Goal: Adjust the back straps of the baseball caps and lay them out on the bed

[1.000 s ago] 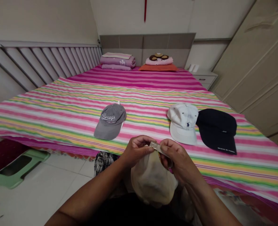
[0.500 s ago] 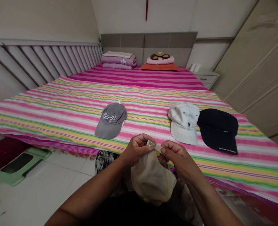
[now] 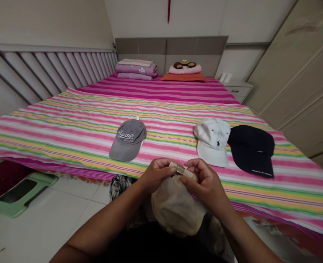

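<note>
A cream baseball cap hangs over my lap, its back strap turned up toward the bed. On that strap sits a metal buckle. My left hand pinches the strap just left of the buckle. From the other side, my right hand is closed on the strap at the buckle's right, thumb below it. Beyond my hands lie a grey cap with white lettering, a white cap with a small dark emblem, and a black cap touching the white one.
A striped sheet covers the bed. Folded purple bedding and a pink and orange stack rest by the headboard. A green stool stands on the floor at left; a nightstand is at the far right.
My right hand has moved left along the strap, up to the buckle. The opening above the cap's back, visible before, is now covered by the right fingers.
</note>
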`<state>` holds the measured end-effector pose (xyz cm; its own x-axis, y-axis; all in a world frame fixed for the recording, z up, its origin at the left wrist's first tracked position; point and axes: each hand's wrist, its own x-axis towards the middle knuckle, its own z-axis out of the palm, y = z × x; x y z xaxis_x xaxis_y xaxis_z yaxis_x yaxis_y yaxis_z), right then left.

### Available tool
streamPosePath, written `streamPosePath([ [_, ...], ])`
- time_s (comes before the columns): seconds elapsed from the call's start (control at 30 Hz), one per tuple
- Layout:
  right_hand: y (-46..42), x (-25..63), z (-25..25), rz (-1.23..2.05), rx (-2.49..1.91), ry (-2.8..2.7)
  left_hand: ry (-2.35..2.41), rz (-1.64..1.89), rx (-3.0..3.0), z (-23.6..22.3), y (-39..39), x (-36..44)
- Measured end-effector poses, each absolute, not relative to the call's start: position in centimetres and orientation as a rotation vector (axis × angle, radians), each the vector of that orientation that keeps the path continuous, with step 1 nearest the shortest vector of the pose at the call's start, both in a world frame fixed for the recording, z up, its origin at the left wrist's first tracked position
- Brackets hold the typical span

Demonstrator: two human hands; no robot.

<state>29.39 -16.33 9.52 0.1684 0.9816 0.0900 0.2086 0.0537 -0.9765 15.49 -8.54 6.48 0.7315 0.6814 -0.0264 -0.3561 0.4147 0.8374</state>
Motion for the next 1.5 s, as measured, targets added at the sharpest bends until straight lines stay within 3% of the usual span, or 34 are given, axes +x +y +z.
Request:
streamPosePath([
  [0.13,-16.6,29.3,9.9,0.424,-1.567,-1.647,0.395,0.675,0.916,6.8,-8.7,15.6],
  [0.23,-16.6,29.3,9.9,0.251,-1.559,-1.742,0.407,0.641,0.909,7.2,-8.7,15.6],
  [0.8,-16.7,29.4,10.3,0.341,-1.565,-1.729,0.44,0.53,1.005,8.5,-7.7,14.9],
  [0.87,-16.5,29.5,10.4,0.429,-1.556,-1.696,0.502,0.419,1.116,9.0,-7.4,14.9],
  [0.97,-15.9,30.4,10.3,0.879,-1.427,-1.511,0.53,0.345,1.183,9.3,-7.1,14.8],
  [1.07,-15.2,32.0,9.4,1.316,-1.198,-1.289,0.49,0.421,1.129,9.0,-6.7,14.5],
  [1.23,-15.0,33.6,7.3,1.72,-1.067,-1.259,0.477,0.494,1.031,8.3,-5.9,13.9],
  [1.5,-15.2,33.0,7.9,1.625,-1.028,-1.133,0.474,0.37,1.06,8.6,-5.2,13.9],
])
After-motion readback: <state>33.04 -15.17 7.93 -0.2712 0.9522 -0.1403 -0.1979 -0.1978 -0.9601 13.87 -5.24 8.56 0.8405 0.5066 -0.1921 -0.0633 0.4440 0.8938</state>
